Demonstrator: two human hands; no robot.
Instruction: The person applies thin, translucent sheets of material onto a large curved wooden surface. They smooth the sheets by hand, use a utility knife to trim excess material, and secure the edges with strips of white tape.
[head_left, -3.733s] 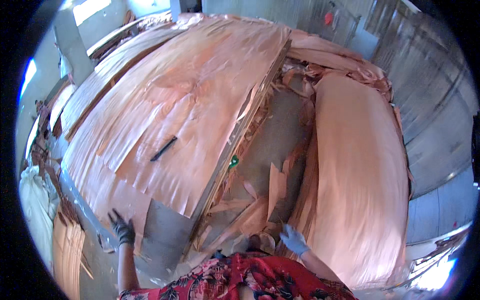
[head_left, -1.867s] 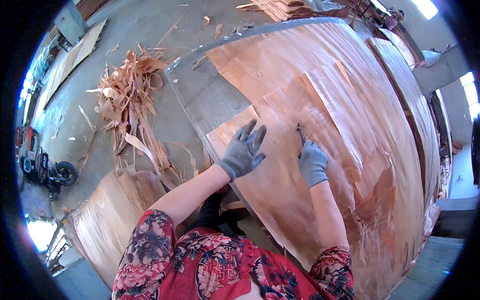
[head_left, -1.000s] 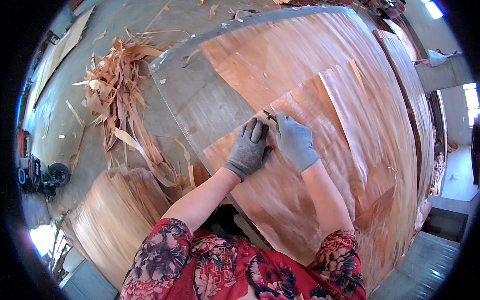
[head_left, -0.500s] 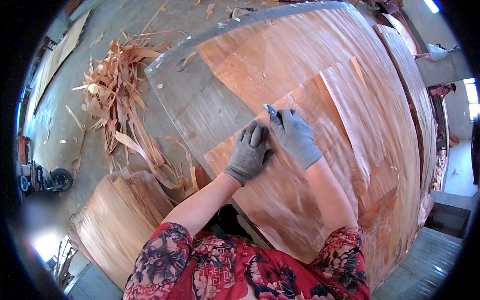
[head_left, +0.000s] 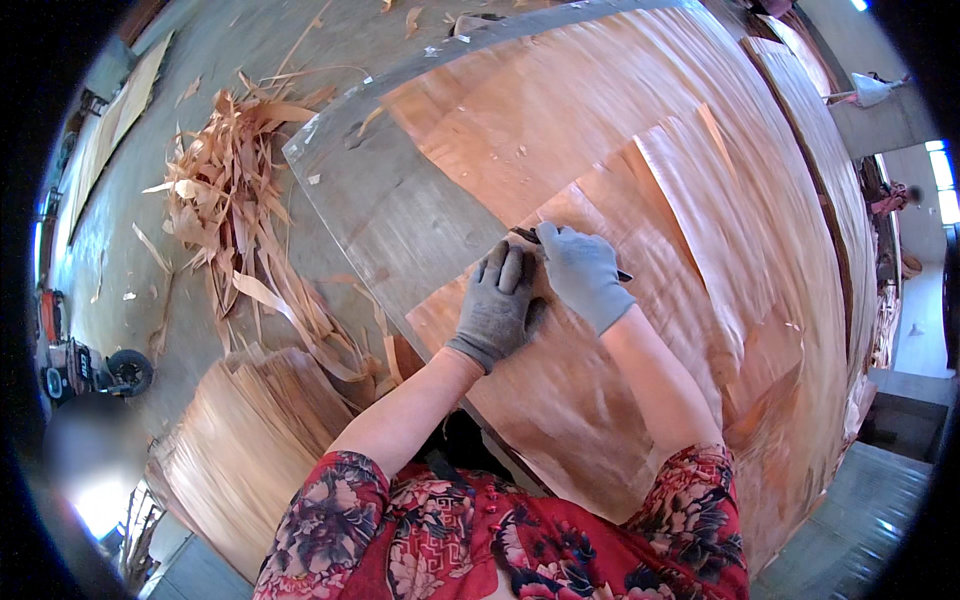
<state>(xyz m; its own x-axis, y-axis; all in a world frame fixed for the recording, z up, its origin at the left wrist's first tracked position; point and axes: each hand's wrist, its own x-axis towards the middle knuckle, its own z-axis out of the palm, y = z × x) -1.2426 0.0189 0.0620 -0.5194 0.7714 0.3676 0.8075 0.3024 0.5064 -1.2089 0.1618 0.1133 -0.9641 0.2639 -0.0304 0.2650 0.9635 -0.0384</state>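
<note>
My left hand [head_left: 497, 303] in a dark grey glove lies on a pinkish veneer sheet [head_left: 560, 380], its fingers flat near the sheet's straight edge. Just to its right, my right hand [head_left: 582, 270] in a lighter grey glove grips a dark-handled utility knife [head_left: 523, 234], whose front reaches the edge beside my left fingertips. Another veneer sheet [head_left: 490, 110] lies beyond, with a grey board surface [head_left: 390, 190] showing left of the two sheets. The blade's tip is too small to make out.
A heap of shredded veneer [head_left: 230, 180] lies on the grey concrete floor [head_left: 330, 50] at left. A veneer stack [head_left: 235, 440] stands lower left, a small vehicle with a wheel [head_left: 128, 372] behind it. A layered stack [head_left: 820, 170] runs along the right.
The view swung from veneer stacks to this sheet. My hands then came together at its edge. In the last half second my right hand and knife dipped slightly lower, while my left stayed put.
</note>
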